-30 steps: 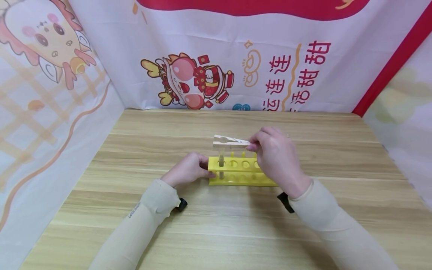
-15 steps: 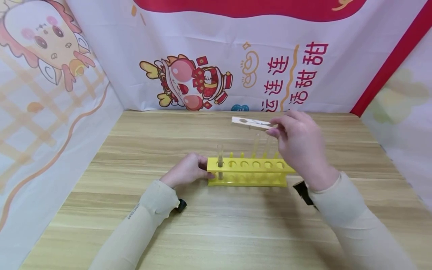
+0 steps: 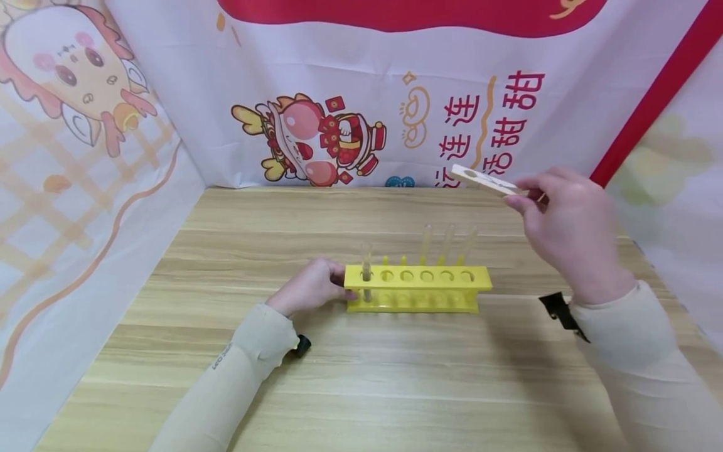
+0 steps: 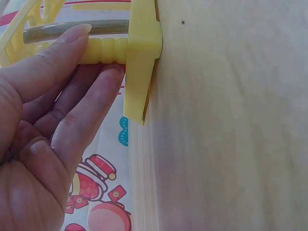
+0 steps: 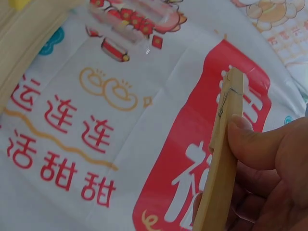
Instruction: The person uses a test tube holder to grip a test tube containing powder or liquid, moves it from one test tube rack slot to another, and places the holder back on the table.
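A yellow test tube rack (image 3: 418, 285) stands on the table, and my left hand (image 3: 307, 287) grips its left end. In the left wrist view, thumb and fingers close round the rack's end post (image 4: 108, 51). A test tube (image 3: 366, 274) with dark grey-brown contents stands in the leftmost hole, running just beside my thumb in that wrist view. Up and to the right of the rack, my right hand (image 3: 576, 229) pinches a wooden test tube holder (image 3: 481, 179) in the air. Its wire spring shows in the right wrist view, where nothing sits in the holder's (image 5: 222, 168) end.
Along the rack's back, several clear test tubes (image 3: 426, 242) sit upside down over pegs at the right. The wood-grain table (image 3: 384, 389) ends at a printed cloth (image 3: 350, 56) behind, with further cloth walls on both sides.
My right hand has moved right and up with the test tube holder, away from the tube in the leftmost hole. The left hand and rack have stayed in place.
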`<state>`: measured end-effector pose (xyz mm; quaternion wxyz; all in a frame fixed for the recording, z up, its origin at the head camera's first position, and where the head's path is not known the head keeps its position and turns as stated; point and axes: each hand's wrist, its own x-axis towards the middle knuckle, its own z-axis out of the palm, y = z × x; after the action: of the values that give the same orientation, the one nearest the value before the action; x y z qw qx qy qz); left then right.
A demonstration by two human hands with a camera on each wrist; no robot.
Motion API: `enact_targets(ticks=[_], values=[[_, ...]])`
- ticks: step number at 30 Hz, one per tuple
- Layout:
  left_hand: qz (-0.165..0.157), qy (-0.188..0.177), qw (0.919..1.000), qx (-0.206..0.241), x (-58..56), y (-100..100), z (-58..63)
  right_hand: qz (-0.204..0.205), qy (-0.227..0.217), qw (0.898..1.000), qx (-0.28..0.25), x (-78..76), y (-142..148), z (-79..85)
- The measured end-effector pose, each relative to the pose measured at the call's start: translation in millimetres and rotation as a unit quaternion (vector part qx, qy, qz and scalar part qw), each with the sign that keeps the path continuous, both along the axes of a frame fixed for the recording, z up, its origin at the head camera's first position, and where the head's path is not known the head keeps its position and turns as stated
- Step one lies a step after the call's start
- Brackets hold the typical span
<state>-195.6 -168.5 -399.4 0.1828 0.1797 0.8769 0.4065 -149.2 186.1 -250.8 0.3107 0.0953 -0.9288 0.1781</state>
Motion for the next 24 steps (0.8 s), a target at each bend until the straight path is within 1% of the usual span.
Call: enact_targets(ticks=[5, 10, 16, 24], values=[[0.003, -0.002, 1.0000, -0.001, 0.1, 0, -0.8, -0.025, -0.014, 1.000, 0.000, -5.0, 23, -4.3], [0.004, -0.002, 1.0000, -0.003, 0.4, -1, -0.8, -0.048, -0.039, 0.998, -0.001, -10.3, 48, -11.7], [0.003, -0.001, 1.0000, -0.006, 0.4, -1, -1.2, -0.064, -0.065, 0.996, -0.001, -16.5, 74, -23.0], [-0.004, 0.004, 1.0000, -0.001, 0.1, 0, -1.6, -0.088, -0.108, 0.990, -0.001, -23.0, 103, -39.8]])
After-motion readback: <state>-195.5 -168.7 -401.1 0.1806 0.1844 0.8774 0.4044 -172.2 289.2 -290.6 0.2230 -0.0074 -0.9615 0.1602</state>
